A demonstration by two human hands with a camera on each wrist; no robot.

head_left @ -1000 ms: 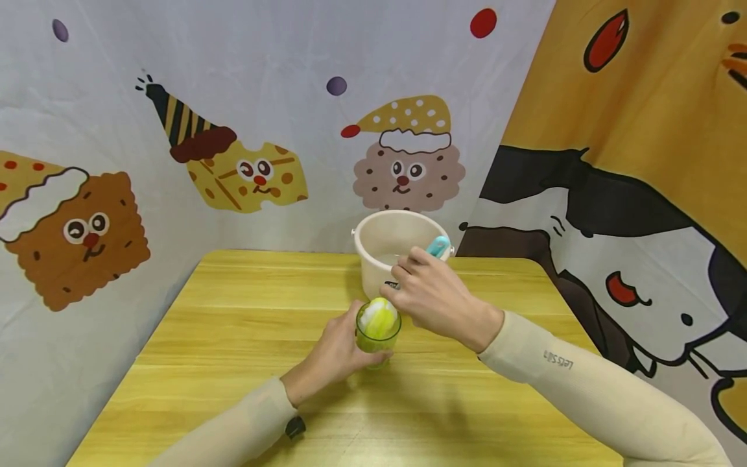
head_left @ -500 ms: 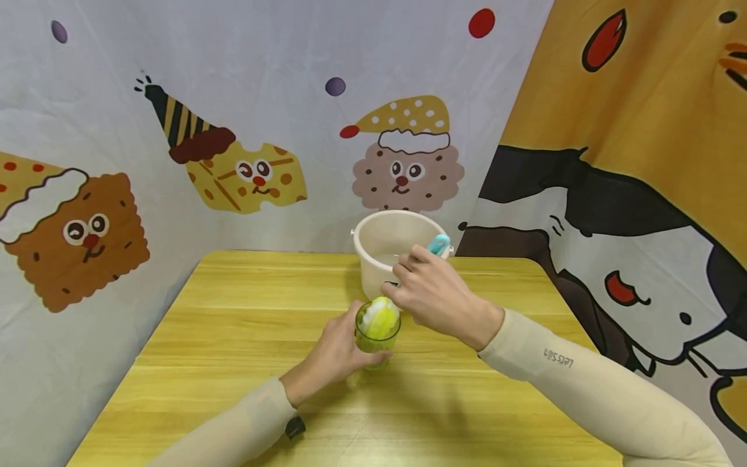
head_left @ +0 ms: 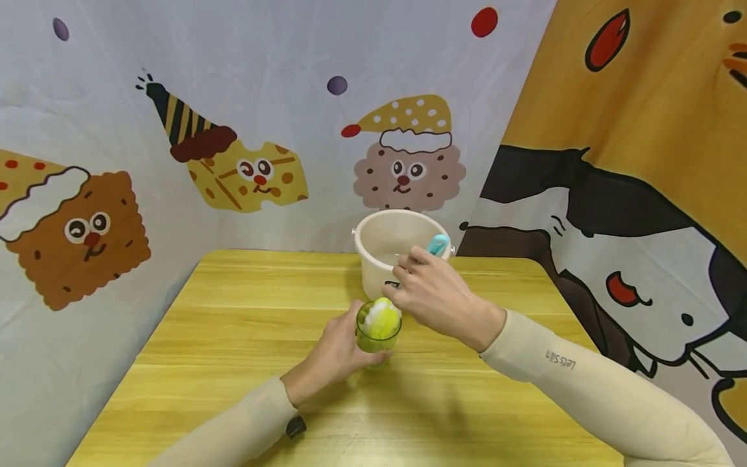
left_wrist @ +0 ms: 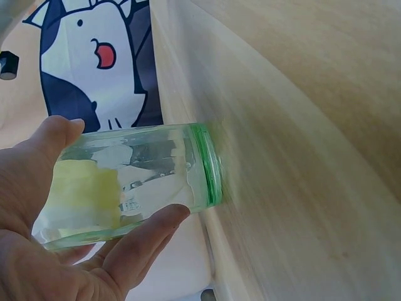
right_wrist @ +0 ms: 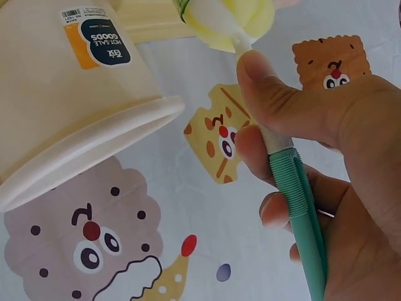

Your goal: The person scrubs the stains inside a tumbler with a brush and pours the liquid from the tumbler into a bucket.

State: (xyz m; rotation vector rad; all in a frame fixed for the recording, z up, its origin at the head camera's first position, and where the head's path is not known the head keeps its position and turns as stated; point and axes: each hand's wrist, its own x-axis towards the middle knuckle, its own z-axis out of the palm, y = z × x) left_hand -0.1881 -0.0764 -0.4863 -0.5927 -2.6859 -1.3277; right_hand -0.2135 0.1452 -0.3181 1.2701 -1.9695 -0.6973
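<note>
My left hand [head_left: 329, 353] grips a clear, green-tinted drinking glass [left_wrist: 160, 166], thumb on one side and fingers on the other. The glass stands upright, its base at the table surface. In its mouth sits the yellow-and-white sponge head [head_left: 382, 319] of a bottle brush, partly above the rim. The left wrist view shows the sponge's lower end [left_wrist: 84, 191] through the upper half of the glass. My right hand [head_left: 434, 295] holds the brush by its teal handle [right_wrist: 301, 219], the thumb lying along the white neck near the sponge.
A cream bucket [head_left: 373, 275] stands just behind the glass, close to my right hand, with a label [right_wrist: 97, 37] on its side. The wooden table [head_left: 251, 311] ends at a cartoon-printed cloth [head_left: 262, 65] behind and on both sides.
The sponge head has shifted slightly within the mouth of the glass, showing its yellow and white parts a little differently. Both hands keep their holds and almost the same places.
</note>
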